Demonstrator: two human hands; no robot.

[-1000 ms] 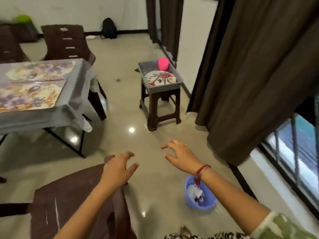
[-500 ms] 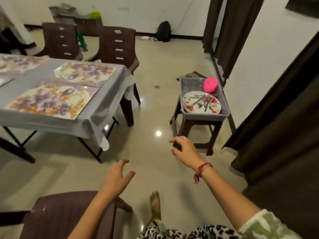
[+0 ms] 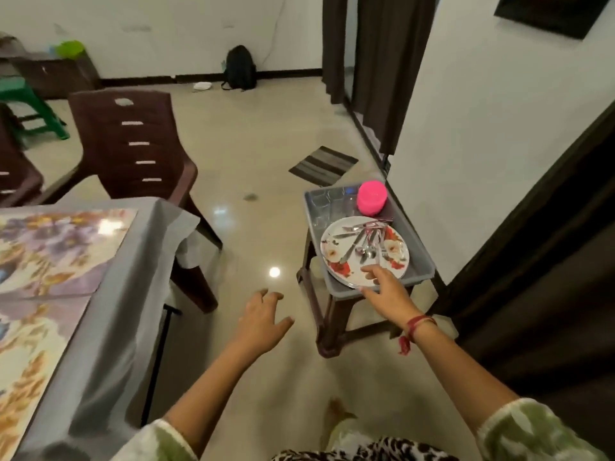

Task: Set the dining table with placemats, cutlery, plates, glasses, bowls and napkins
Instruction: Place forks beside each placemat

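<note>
While the round white flower-patterned plate [image 3: 336, 247], heaped with steel cutlery [image 3: 364, 242] running near-left to far-right, lay in the grey plastic tub [image 3: 421, 257] on the brown stool [image 3: 327, 327], the right hand [image 3: 382, 291] hovered open at its near rim, holding nothing. The left hand [image 3: 261, 322], also open, hung leftward, well apart.

Right grip [image 3: 383, 289], fingers spread, over plate [image 3: 333, 258] rim in grey tub [image 3: 416, 252]; cutlery [image 3: 366, 242] on plate; left grip [image 3: 263, 319] loose, midair
</note>
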